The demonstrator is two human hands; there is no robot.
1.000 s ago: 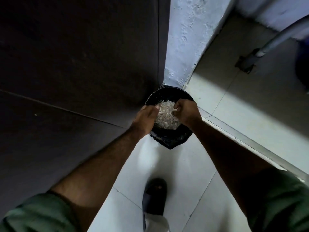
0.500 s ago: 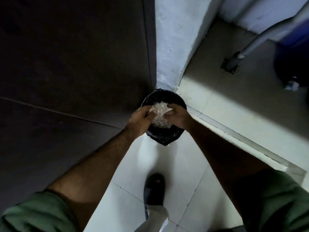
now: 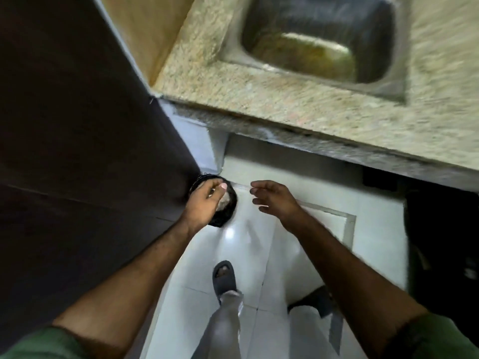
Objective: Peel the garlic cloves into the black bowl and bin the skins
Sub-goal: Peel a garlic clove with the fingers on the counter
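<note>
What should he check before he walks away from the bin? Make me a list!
1. Skins in the bin: ok. A pale heap of skins shows inside the black bin.
2. Right hand empty: ok. Fingers are spread and its grip holds nothing.
3. Left hand empty: cannot tell. It hangs over the bin with fingers curled, and its palm is hidden.
4. Skins spilled on the floor: ok, none visible on the white tiles near the bin.
5. Bin standing steady: cannot tell. The left hand covers most of it.
6. Clear step back: ok. Only his sandal shows on the tiles behind the bin.
</note>
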